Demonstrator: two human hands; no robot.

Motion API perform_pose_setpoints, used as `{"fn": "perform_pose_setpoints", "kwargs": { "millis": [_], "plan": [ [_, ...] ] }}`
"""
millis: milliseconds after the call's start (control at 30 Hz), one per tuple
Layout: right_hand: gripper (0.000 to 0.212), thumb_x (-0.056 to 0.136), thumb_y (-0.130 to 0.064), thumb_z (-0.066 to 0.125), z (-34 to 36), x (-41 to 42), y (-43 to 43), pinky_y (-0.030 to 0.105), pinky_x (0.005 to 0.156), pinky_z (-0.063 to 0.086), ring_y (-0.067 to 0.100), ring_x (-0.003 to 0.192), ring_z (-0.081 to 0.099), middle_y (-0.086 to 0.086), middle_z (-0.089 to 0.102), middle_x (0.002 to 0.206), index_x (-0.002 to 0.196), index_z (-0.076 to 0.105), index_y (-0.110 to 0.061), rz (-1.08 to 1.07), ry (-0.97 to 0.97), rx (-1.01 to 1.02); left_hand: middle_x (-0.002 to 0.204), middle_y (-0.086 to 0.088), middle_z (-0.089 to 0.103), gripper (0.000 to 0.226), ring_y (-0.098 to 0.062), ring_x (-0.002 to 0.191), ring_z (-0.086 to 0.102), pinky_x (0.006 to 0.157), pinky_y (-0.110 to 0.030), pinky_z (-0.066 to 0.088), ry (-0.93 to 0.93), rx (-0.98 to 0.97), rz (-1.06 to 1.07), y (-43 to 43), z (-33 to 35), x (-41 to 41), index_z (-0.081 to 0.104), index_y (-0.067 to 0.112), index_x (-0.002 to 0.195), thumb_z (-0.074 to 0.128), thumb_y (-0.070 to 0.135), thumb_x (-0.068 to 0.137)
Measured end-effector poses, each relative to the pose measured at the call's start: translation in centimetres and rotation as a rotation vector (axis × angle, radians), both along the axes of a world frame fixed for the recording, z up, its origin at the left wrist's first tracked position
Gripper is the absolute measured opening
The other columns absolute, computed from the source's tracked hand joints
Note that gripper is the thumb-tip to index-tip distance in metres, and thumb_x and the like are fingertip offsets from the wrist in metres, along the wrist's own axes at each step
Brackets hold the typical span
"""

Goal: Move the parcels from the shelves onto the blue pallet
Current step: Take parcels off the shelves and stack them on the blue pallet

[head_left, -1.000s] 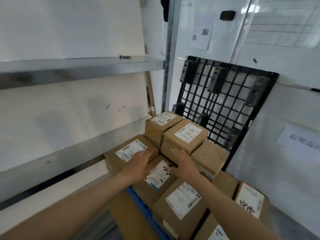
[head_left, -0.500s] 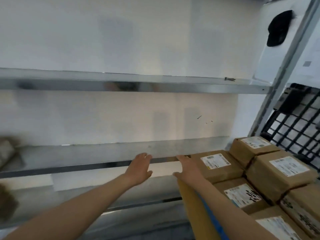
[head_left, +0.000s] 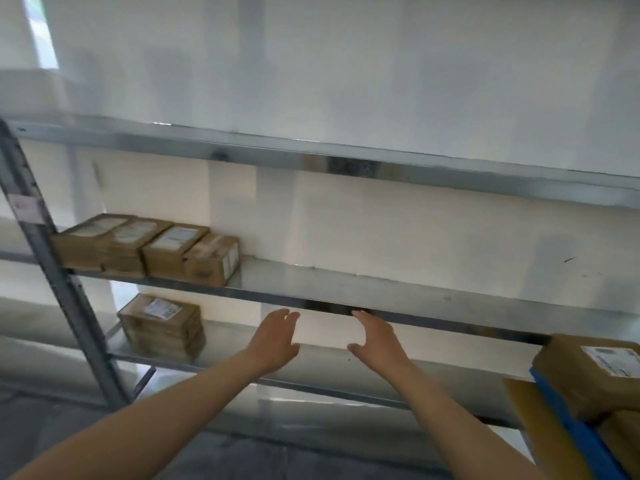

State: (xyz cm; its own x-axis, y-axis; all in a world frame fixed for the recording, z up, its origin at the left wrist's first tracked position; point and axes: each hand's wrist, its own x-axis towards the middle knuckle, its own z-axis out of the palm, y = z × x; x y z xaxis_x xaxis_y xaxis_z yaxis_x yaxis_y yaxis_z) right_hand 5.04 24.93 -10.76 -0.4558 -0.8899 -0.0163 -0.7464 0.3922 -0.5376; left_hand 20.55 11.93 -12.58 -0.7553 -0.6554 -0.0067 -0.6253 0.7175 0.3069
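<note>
Far left on the middle shelf (head_left: 381, 289), a row of cardboard parcels (head_left: 145, 251); below, on the lower shelf (head_left: 228, 355), a smaller parcel stack (head_left: 162, 327). Mid-frame, left hand (head_left: 277, 341) and right hand (head_left: 377, 344), fingers spread, gripping nothing. Far right, a labelled parcel (head_left: 588, 372) on the blue pallet (head_left: 571, 424).

Light was soft, even and rather pale, with a milky haze over the whole frame. The middle shelf (head_left: 381, 289) carried a dull sheen, and a bright strip (head_left: 41, 32) glowed far above its left end. Parcels (head_left: 145, 251) at that left end were smeared by blur, labels unreadable. The shelf's lines bowed toward the edges.
</note>
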Motion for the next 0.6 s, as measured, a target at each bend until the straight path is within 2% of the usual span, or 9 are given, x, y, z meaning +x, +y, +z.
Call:
{"fn": "perform_pose_setpoints", "kwargs": {
  "millis": [200, 433, 600],
  "plan": [
    [0.067, 0.087, -0.021, 0.061, -0.6, 5.1, -6.0, 0.025, 0.113, 0.019, 0.017, 0.14, 0.025, 0.001, 0.026, 0.152, 0.144, 0.027, -0.018, 0.104, -0.002, 0.046, 0.153, -0.007, 0.026, 0.063, -0.024, 0.141, 0.025, 0.115, -0.033, 0.023, -0.018, 0.021, 0.156, -5.2, -1.1, 7.3, 0.024, 0.013, 0.145, 0.053, 0.032, 0.092],
    [0.068, 0.084, -0.022, 0.065, -0.7, 7.8, -15.3, 0.025, 0.111, 0.025, 0.018, 0.135, 0.033, 0.002, 0.035, 0.148, 0.142, 0.031, -0.015, 0.204, 0.018, 0.048, 0.148, -0.009, 0.034, 0.065, -0.027, 0.137, 0.031, 0.113, -0.036, 0.028, -0.015, 0.055, 0.31, -11.5, -2.1, 11.3, 0.03, 0.014, 0.142, 0.058, 0.033, 0.088],
    [0.072, 0.083, -0.022, 0.066, -0.3, 8.3, -24.2, 0.024, 0.111, 0.023, 0.019, 0.137, 0.03, 0.004, 0.03, 0.15, 0.144, 0.028, -0.014, 0.274, 0.002, 0.046, 0.137, -0.01, 0.048, 0.044, -0.025, 0.124, 0.047, 0.106, -0.036, 0.04, -0.01, 0.113, 0.397, -18.2, -1.2, 11.9, 0.043, 0.012, 0.131, 0.05, 0.03, 0.091]
  ]
}}
